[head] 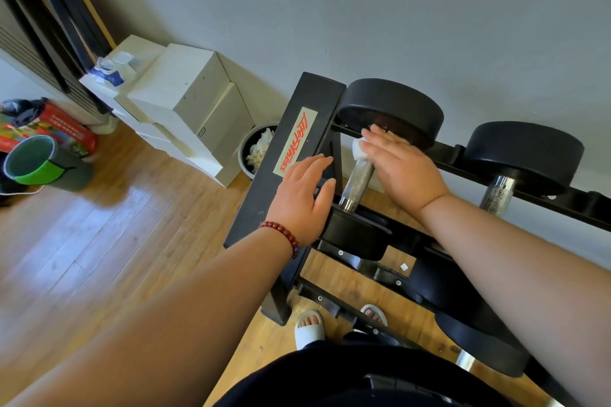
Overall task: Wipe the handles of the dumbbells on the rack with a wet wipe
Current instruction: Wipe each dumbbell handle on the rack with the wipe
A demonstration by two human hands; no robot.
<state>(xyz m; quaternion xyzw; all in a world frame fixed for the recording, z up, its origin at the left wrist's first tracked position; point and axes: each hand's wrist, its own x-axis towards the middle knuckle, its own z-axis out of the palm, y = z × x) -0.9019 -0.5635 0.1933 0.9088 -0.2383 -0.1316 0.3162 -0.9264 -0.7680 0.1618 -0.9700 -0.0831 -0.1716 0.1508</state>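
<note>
A black dumbbell rack point(291, 149) stands against the grey wall. On its top tier lies a dumbbell with a knurled steel handle point(358, 183) and black heads. My right hand point(401, 163) lies over the far end of that handle, fingers straight, pressing a white wet wipe point(358, 147) against it. My left hand point(305, 198), with a red bead bracelet on the wrist, rests flat on the rack's end post and the near dumbbell head point(355, 235). A second dumbbell point(520, 155) sits further right, its handle point(497, 196) bare.
White boxes point(185, 102) are stacked by the wall at left, with a bin of crumpled white wipes point(259, 150) beside the rack. A green-banded bucket point(39, 163) stands on the wooden floor. My slippered feet point(309, 327) are under the rack's lower tier.
</note>
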